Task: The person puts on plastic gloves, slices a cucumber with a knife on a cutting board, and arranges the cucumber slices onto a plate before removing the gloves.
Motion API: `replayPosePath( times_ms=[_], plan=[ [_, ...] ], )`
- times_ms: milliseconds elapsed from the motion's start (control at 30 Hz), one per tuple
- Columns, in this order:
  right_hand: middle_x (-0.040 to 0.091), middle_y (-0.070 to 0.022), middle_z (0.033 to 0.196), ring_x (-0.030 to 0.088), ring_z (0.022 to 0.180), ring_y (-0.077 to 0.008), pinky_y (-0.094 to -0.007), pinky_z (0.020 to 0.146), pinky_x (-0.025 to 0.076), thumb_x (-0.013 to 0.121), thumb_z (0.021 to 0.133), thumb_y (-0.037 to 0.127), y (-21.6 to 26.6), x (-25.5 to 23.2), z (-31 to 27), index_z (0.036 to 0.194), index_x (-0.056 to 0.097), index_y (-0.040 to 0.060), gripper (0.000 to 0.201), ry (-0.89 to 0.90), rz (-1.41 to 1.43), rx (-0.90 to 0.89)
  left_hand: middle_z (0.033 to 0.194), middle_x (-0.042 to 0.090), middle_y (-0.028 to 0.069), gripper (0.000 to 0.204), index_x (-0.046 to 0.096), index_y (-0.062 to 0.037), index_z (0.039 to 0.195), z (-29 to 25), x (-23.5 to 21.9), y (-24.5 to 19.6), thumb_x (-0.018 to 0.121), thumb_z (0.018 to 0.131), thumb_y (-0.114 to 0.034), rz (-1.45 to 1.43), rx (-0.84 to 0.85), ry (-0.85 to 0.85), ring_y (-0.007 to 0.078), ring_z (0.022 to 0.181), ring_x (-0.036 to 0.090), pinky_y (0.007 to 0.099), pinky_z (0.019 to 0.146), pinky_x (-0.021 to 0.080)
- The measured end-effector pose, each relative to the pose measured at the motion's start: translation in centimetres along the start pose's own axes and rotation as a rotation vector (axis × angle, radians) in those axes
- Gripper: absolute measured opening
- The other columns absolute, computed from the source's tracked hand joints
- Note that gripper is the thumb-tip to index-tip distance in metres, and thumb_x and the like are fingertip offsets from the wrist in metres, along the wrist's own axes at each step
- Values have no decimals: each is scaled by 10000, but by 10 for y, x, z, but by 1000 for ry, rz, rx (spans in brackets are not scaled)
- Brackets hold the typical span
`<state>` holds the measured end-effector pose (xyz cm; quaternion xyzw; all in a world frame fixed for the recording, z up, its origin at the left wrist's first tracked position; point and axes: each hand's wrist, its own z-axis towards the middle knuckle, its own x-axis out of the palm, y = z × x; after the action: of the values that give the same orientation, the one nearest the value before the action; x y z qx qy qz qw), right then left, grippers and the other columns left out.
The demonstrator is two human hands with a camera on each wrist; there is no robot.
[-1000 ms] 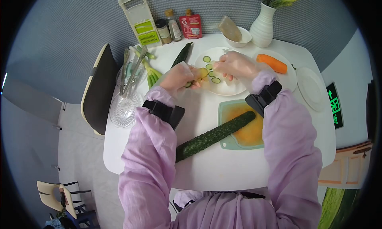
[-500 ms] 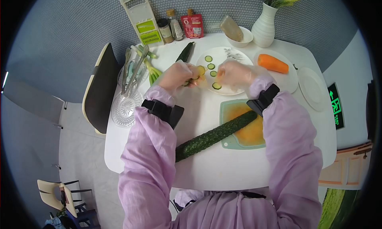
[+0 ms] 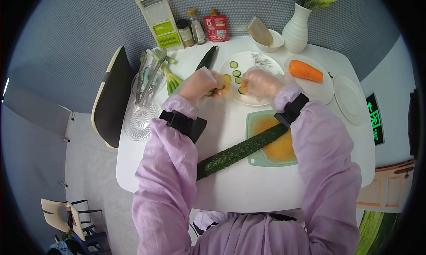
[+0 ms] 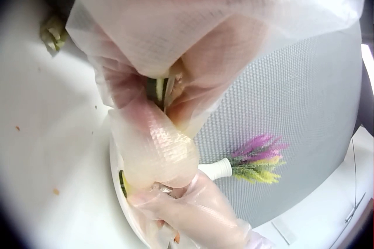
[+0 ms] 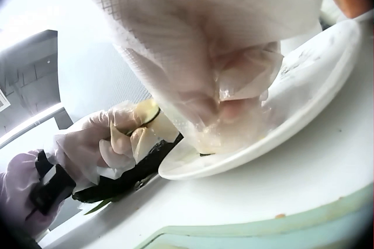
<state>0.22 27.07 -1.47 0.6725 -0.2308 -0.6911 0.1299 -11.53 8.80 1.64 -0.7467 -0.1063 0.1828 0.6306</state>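
Both hands wear thin clear plastic gloves. My left hand (image 3: 200, 85) grips a small bunch of cucumber slices (image 3: 227, 80) beside the left rim of a white plate (image 3: 262, 55). A slice's green edge also shows between its fingers in the left wrist view. My right hand (image 3: 262, 84) is low over the plate, fingers curled, pinching a cucumber slice (image 3: 242, 90) near the front rim; in the right wrist view the glove hides most of that slice. Several slices (image 3: 236, 73) lie in a curved row on the plate, left of my right hand.
A whole cucumber (image 3: 242, 151) lies across a green cutting board (image 3: 254, 161). A carrot (image 3: 306, 71) rests on another plate at right. Behind stand a grater (image 3: 162, 24), seasoning bottles (image 3: 197, 29) and a vase (image 3: 296, 29). Tongs (image 3: 151, 77) and glass dishes (image 3: 141, 122) are at left.
My right hand's fingertips have shifted to the lowest slice, which moved toward the front rim and then back up a little. My left hand stays nearly in place with its slices.
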Motion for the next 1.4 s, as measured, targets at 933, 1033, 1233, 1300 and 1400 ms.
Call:
replayPosePath(
  times_ms=[933, 1033, 1233, 1300, 1400],
  plan=[
    [632, -52, 813, 552, 584, -76, -197, 458, 398, 625, 825, 223, 13, -39, -13, 931, 614, 2, 246, 50, 853, 67, 699, 576, 8, 206, 611, -33, 819, 3, 13, -7, 605, 869, -233, 47, 19, 32, 62, 555, 476, 200, 489, 373],
    [624, -44, 807, 552, 598, -73, -198, 459, 396, 633, 818, 224, 9, -42, -15, 918, 609, 4, 243, 69, 902, 41, 725, 563, 6, 197, 596, -45, 830, 0, 17, -10, 607, 872, -237, -104, 17, 20, 64, 553, 460, 192, 488, 368],
    [621, -37, 818, 558, 626, -71, -195, 474, 402, 628, 821, 227, 10, -42, -19, 962, 605, -3, 271, 76, 922, -10, 751, 554, 14, 202, 575, -46, 846, 1, 14, -11, 603, 879, -244, -42, -19, 9, 60, 564, 453, 180, 495, 368],
    [613, -36, 835, 558, 630, -75, -194, 479, 404, 615, 827, 220, 13, -43, -22, 983, 599, -3, 272, 74, 939, -25, 749, 552, 15, 206, 570, -42, 852, 0, 16, -10, 598, 881, -243, -61, 2, 12, 59, 568, 455, 179, 496, 370],
    [604, -32, 839, 560, 633, -79, -198, 487, 408, 593, 837, 212, 13, -44, -24, 987, 595, -2, 262, 88, 969, -2, 746, 550, 16, 219, 565, -33, 863, 1, 20, -8, 599, 882, -248, -113, 32, 6, 58, 568, 455, 170, 493, 368]
  ],
)
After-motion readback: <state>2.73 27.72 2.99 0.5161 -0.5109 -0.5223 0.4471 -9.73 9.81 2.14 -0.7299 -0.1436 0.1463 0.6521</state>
